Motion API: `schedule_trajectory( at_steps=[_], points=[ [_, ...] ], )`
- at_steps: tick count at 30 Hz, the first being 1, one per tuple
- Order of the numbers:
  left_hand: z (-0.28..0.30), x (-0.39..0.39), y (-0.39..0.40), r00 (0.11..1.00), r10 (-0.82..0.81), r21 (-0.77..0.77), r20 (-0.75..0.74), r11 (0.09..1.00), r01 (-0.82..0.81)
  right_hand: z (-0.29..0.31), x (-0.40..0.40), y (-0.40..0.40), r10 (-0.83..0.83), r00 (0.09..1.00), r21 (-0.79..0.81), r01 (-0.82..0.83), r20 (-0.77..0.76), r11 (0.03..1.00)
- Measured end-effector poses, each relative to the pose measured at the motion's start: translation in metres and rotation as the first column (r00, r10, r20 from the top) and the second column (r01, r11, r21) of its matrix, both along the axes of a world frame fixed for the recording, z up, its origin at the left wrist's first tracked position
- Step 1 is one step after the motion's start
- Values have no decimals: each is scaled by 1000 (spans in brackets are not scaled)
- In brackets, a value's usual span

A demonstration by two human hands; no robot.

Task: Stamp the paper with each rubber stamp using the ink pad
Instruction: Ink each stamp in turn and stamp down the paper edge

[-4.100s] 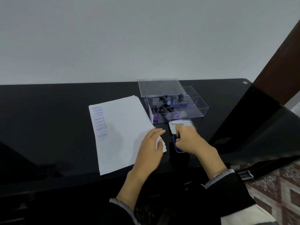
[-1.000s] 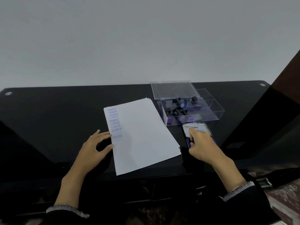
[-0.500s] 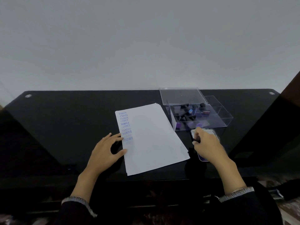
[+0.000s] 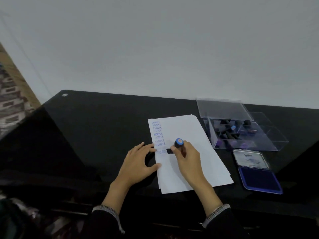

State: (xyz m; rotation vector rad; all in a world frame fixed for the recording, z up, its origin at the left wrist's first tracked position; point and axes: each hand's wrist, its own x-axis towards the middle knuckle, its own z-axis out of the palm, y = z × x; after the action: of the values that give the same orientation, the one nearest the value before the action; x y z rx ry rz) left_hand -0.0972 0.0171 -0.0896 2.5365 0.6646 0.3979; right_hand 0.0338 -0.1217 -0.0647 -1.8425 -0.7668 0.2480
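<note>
A stack of white paper lies on the black table, with a column of blue stamped words down its left side. My right hand grips a black rubber stamp with a blue cap, its base down on the paper beside the lowest blue mark. My left hand rests with spread fingers on the paper's left edge. The open ink pad, with a dark blue pad and a pale lid, sits to the right of the paper.
A clear plastic box holding several black stamps stands at the back right, its lid propped behind it. The table's front edge runs just below my wrists. A patterned floor shows at the far left.
My right hand has left the ink pad and carried the stamp left onto the paper. My left hand stays at the paper's left edge. The view has swung left.
</note>
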Motion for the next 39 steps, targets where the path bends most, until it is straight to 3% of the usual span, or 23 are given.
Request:
schedule_trajectory(
  at_steps=[3,6,12,39],
  points=[
    [-2,1,1,1000,-8,24,-19,1000,8,-7,-8,10,25,990,-48,-18,142,999],
    [-5,1,2,1000,-12,35,-7,999,12,-14,-12,13,51,981,-78,-37,188,996],
    [-6,1,4,999,-19,52,-29,998,21,-16,-14,11,26,980,-34,-20,197,999],
    [-4,0,3,999,-22,28,-30,999,23,-16,-18,12,111,955,-132,-77,274,988]
  ],
)
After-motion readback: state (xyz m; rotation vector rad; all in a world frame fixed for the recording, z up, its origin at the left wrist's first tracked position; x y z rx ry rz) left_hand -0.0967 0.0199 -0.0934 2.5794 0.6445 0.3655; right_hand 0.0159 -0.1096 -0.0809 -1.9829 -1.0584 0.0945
